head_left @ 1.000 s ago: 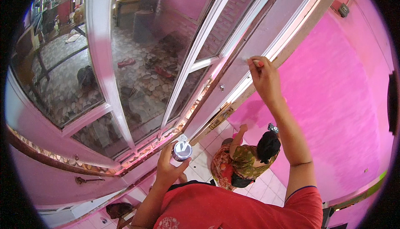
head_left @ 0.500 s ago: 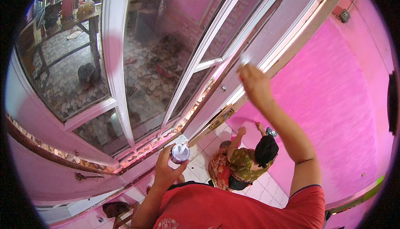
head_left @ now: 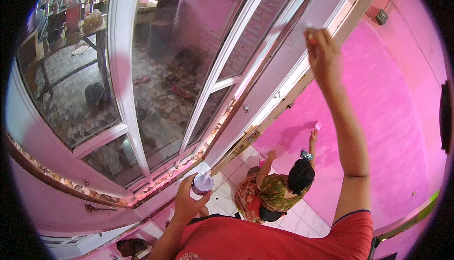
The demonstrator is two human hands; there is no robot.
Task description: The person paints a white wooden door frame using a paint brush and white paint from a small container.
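Note:
My left hand [head_left: 191,198] is wrapped round a small paint can [head_left: 203,183] of white paint with a white stick standing in it. My right hand [head_left: 324,54] is raised against the pale lilac door stile [head_left: 279,75], closed on a small brush with an orange-red handle [head_left: 313,41]; motion blurs its bristles. A metal lock fitting [head_left: 245,108] sits lower on that stile. Glazed panes in white frames [head_left: 124,89] fill the left side, with a tiled room and furniture seen through them.
A co-worker [head_left: 279,193] in patterned clothes crouches on white floor tiles [head_left: 298,220] below me, holding a pink brush [head_left: 317,126] to the pink wall [head_left: 373,132]. A socket box [head_left: 381,17] is high on that wall. A brown wooden edge [head_left: 288,106] borders the door opening.
My right hand and brush have moved up and rightward along the stile. The co-worker's brush hand has risen on the wall. My left hand with the can has shifted slightly downward.

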